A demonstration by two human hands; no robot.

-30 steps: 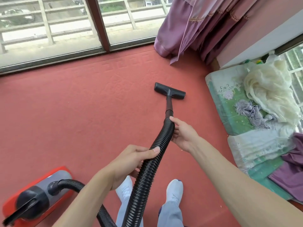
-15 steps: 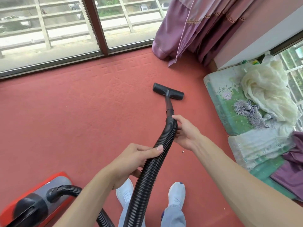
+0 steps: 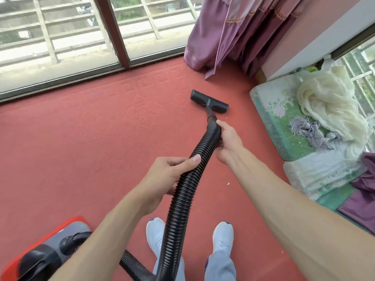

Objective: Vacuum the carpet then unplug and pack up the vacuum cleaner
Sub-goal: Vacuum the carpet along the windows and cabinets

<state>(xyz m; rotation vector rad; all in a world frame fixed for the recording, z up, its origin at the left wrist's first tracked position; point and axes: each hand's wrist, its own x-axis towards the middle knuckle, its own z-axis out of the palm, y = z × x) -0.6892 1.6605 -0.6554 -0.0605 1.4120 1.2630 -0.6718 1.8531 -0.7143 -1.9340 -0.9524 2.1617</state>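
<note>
Our left hand curls round the ribbed black hose, thumb on top. Ahead of it, our right hand grips the hose's front end just behind the black floor nozzle, which lies flat on the red carpet. The red-and-grey vacuum cleaner sits below and left of our left hand.

Both hands grip the hose; nozzle on red carpet.
</note>
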